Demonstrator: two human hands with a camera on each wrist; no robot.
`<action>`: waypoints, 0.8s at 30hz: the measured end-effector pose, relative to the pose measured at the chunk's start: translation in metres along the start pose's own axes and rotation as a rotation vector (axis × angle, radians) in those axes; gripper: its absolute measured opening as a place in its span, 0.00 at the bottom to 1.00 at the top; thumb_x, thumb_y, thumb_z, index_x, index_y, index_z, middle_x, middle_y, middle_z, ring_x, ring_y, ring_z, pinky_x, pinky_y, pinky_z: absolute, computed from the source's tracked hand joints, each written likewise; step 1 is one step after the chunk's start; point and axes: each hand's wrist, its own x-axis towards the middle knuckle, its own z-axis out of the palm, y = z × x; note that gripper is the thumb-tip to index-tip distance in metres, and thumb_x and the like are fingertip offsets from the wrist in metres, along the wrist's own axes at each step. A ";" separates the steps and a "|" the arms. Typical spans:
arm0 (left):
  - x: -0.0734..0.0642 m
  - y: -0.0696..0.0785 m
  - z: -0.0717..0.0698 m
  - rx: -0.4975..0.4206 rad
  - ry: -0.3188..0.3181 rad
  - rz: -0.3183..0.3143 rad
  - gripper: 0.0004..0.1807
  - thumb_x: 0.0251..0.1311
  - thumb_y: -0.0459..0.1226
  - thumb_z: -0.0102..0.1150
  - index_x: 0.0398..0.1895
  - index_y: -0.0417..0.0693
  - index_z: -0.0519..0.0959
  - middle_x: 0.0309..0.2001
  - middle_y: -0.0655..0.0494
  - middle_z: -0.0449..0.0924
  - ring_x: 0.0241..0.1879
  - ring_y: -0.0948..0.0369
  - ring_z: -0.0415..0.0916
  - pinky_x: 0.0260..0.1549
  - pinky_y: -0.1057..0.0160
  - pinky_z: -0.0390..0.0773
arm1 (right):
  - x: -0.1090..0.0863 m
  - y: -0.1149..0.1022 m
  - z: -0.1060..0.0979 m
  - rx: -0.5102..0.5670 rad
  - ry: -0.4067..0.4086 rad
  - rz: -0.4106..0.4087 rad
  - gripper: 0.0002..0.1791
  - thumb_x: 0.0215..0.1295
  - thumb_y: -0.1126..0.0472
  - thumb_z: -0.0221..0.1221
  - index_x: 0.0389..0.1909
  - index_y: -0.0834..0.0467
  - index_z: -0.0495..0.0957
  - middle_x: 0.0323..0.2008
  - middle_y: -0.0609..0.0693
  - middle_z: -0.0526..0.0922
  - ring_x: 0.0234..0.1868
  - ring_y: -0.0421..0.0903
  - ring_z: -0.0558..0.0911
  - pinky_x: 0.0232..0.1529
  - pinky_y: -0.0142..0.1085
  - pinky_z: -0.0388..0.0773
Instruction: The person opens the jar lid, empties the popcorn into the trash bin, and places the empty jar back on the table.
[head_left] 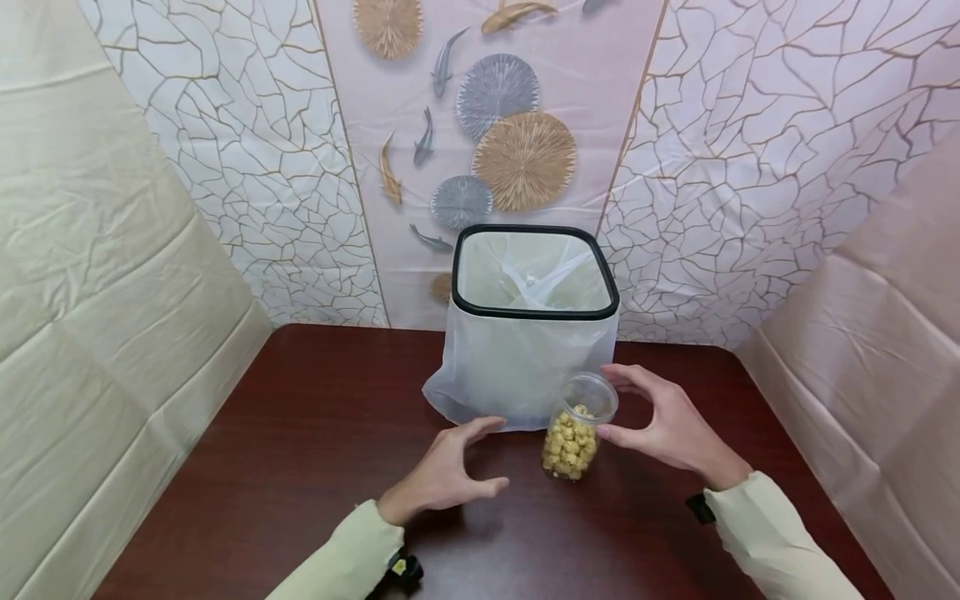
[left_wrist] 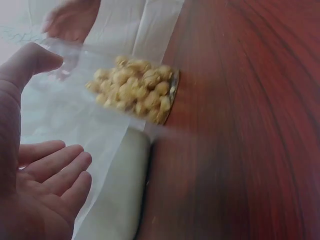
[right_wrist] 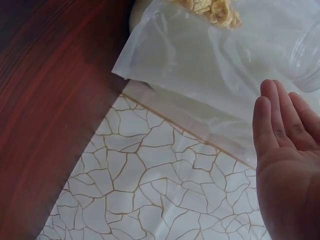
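A clear jar of yellow popcorn stands on the table in front of the lined bin, no lid visible on it. My right hand is at its right, thumb and fingers spread around the upper part, thumb tip right at the rim. In the right wrist view the fingers look straight, with the jar's rim beyond them. To the left of the jar, my left hand holds nothing, thumb and fingers spread apart. The popcorn looks slightly blurred in the left wrist view.
Behind the jar stands a bin with a black rim, lined with a translucent white bag that hangs over its outside. The dark red table ends at a patterned cloth backdrop. Beige fabric walls close in both sides.
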 end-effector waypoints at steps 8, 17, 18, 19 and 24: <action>0.037 0.000 0.040 0.032 0.010 -0.010 0.45 0.53 0.50 0.78 0.74 0.48 0.72 0.70 0.52 0.80 0.70 0.58 0.77 0.70 0.57 0.76 | 0.006 -0.001 0.008 -0.009 -0.003 -0.009 0.43 0.50 0.52 0.82 0.68 0.56 0.77 0.60 0.48 0.84 0.59 0.44 0.84 0.62 0.20 0.74; 0.065 -0.005 0.070 -0.075 0.047 0.041 0.46 0.51 0.46 0.81 0.74 0.49 0.71 0.69 0.54 0.80 0.69 0.58 0.78 0.70 0.56 0.77 | 0.012 -0.002 0.013 -0.060 0.011 -0.057 0.45 0.48 0.51 0.83 0.68 0.54 0.77 0.60 0.46 0.85 0.56 0.44 0.85 0.60 0.26 0.76; 0.068 -0.006 0.073 -0.084 0.053 0.042 0.46 0.50 0.46 0.82 0.73 0.50 0.71 0.68 0.55 0.80 0.69 0.59 0.78 0.70 0.56 0.77 | 0.012 -0.003 0.013 -0.058 0.013 -0.061 0.44 0.48 0.51 0.83 0.68 0.55 0.77 0.60 0.46 0.85 0.55 0.44 0.85 0.59 0.26 0.76; 0.070 -0.006 0.076 -0.092 0.058 0.043 0.45 0.50 0.46 0.82 0.73 0.51 0.72 0.67 0.56 0.80 0.68 0.61 0.78 0.70 0.57 0.77 | 0.012 -0.003 0.014 -0.059 0.013 -0.065 0.44 0.48 0.51 0.83 0.68 0.55 0.77 0.59 0.46 0.85 0.55 0.44 0.85 0.58 0.26 0.76; 0.080 -0.004 0.087 -0.124 0.092 0.025 0.41 0.48 0.46 0.82 0.68 0.54 0.75 0.59 0.62 0.84 0.57 0.69 0.81 0.60 0.65 0.81 | 0.013 -0.003 0.016 -0.045 0.011 -0.060 0.43 0.48 0.50 0.82 0.66 0.54 0.78 0.57 0.46 0.86 0.52 0.43 0.85 0.55 0.26 0.77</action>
